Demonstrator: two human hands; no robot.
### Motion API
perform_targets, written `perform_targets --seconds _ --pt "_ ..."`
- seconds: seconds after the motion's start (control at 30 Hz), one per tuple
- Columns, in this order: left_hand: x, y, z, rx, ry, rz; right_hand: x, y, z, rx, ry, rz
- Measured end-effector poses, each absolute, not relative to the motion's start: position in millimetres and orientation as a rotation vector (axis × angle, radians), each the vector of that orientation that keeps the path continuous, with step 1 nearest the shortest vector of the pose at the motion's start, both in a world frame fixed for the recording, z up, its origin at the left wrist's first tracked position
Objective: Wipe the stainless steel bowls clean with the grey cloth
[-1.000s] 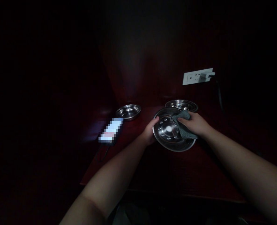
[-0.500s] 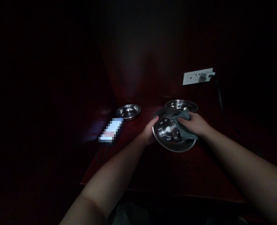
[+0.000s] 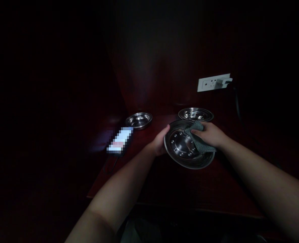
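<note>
Dish (image 3: 195, 114) sits behind the bowl (image 3: 182, 145) left fingers (image 3: 166, 130) grip (phone (image 3: 120, 140) farther left), right fingers (image 3: 198, 133) clutching cloth (image 3: 203, 144).

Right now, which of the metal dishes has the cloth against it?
The front bowl, tilted in the left hand, with the right hand holding the cloth against its inside. The back-left dish and back-right dish have no cloth.

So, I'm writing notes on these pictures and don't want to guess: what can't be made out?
All in the head view:
- Left hand: most fingers, hidden behind the tilted metal bowl.
- Right hand: most fingertips, hidden by the grey-green cloth.
- Phone: screen content, pixelated.
- Cord below the wall socket: its lower end, lost in darkness.
</note>
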State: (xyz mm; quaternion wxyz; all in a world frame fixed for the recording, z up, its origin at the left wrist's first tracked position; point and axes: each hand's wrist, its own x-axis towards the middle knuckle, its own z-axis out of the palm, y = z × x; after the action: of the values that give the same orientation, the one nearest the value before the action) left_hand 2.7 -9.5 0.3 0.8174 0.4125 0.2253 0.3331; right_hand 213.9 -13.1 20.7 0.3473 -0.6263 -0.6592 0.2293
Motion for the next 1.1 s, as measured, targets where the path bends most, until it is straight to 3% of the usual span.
perform_targets --seconds 0.6,1.1 --pt "18.0 -15.9 0.1 0.832 0.485 1.073 207.8 -2.6 8.6 -1.548 -1.299 0.714" --pt "2.7 -8.2 -1.0 0.929 0.441 0.881 209.3 -13.6 18.0 -1.532 -1.45 0.728"
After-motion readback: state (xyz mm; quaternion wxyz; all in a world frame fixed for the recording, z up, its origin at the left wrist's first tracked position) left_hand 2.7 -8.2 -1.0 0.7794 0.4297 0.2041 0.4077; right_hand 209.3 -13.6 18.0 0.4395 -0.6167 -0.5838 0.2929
